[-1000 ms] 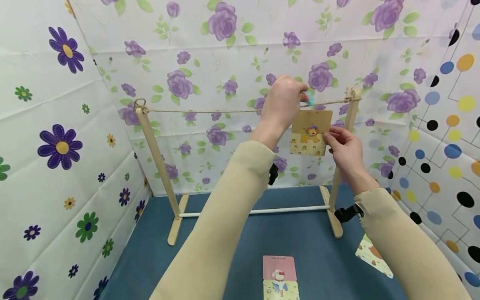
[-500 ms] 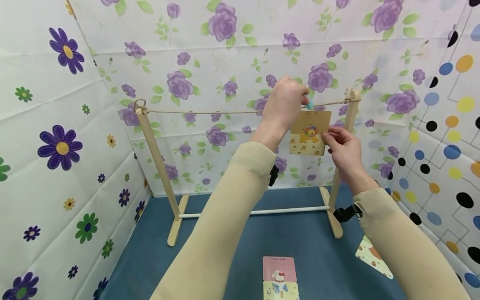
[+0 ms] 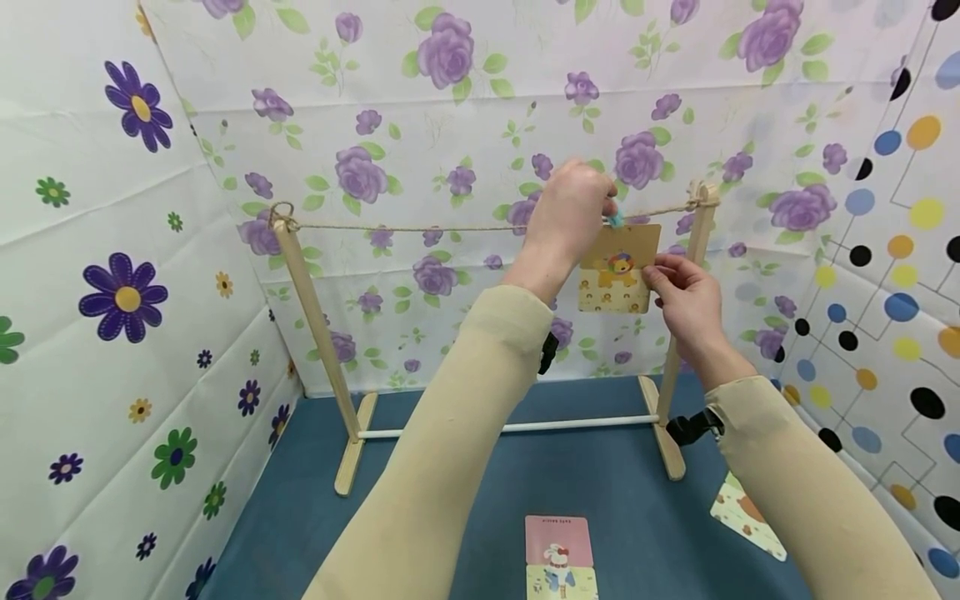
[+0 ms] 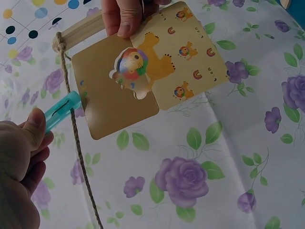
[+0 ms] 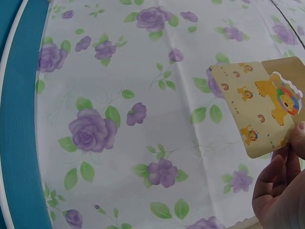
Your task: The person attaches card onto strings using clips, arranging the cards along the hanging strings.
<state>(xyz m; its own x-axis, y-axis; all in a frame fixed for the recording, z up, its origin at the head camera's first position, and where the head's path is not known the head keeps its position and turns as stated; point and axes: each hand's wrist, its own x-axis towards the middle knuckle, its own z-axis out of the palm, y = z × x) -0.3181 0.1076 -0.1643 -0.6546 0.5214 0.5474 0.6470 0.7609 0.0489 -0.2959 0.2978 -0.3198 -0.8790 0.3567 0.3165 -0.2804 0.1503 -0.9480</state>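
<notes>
Head view: clip [image 3: 617, 220] is pinched by left grip [image 3: 567, 215] at the rope [image 3: 405, 228], lion card [image 3: 637, 243] by right grip [image 3: 686, 300], fastening seemingly unfinished, 2 loose cards [image 3: 536, 543] left.

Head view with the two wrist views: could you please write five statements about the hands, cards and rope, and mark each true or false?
1. The left hand holds a turquoise clip. True.
2. The right hand pinches the edge of the lion card. True.
3. The rope hangs loose at both ends. False: it is tied to two wooden posts.
4. The pink-topped card lies on the blue table. True.
5. The lion card lies beside the pink-topped card. False: it is held up near the rope.
</notes>
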